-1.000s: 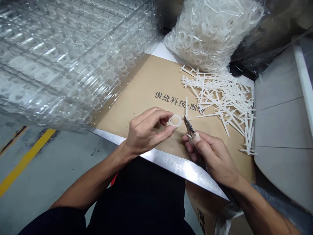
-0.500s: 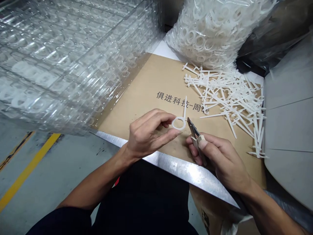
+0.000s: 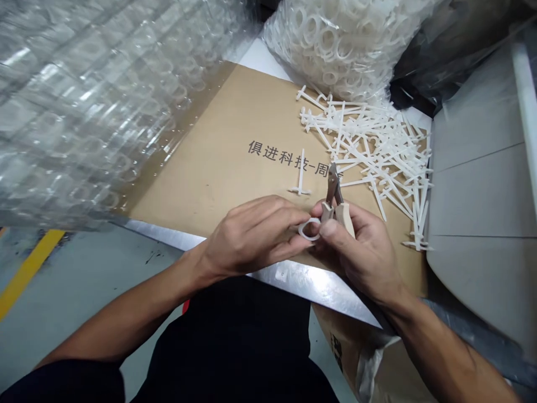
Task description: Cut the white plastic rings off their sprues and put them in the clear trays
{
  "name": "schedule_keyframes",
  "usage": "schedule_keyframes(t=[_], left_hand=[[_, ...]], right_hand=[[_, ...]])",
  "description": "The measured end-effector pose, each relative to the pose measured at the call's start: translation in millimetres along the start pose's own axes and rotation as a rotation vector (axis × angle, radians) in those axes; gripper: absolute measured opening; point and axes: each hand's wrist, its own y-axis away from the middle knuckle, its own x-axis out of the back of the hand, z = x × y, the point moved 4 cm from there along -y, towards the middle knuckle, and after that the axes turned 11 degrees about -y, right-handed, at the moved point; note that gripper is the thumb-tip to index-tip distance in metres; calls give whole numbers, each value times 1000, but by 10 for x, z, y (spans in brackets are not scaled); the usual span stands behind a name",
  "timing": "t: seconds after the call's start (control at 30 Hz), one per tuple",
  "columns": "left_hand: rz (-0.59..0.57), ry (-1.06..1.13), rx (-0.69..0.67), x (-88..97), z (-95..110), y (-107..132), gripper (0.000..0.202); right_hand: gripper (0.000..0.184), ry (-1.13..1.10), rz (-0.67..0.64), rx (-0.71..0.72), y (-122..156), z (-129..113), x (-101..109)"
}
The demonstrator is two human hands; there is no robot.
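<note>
Covering the left side, stacked clear trays (image 3: 84, 101), cardboard sheet (image 3: 218, 151) on the table (image 3: 302, 282), bag of rings (image 3: 344, 39) at rear, sprue sticks (image 3: 377, 151) piled right, right hand (image 3: 364, 257) clenched on cutters (image 3: 334, 190), left hand (image 3: 251, 235) fingers pinching white ring (image 3: 309, 229) above the table's near edge, right thumb touching it.

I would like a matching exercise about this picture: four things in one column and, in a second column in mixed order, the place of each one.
Things:
1. white ring
2. cutters
3. pile of white stems
4. clear trays

Places:
A. stacked at the far left
B. gripped in the right hand
C. loose on the cardboard, right side
D. pinched at the fingertips of the left hand

Pairs: 1-D, 2-B, 3-C, 4-A
</note>
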Motion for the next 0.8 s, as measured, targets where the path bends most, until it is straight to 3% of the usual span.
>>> schedule_keyframes(t=[0.1,0.27,0.53,0.8], left_hand=[[-65,9,-27,-64,42,14,14],[-61,43,-8,-48,43,-6,14],[-116,65,89,7,6,-31,13],[-62,84,64,37,6,-44,17]], right_hand=[[22,27,58,22,-20,-8,-45],[13,-78,87,11,-3,3,-70],[10,-339,-36,-100,-19,21,-38],[12,-399,-71,-97,-31,27,-41]])
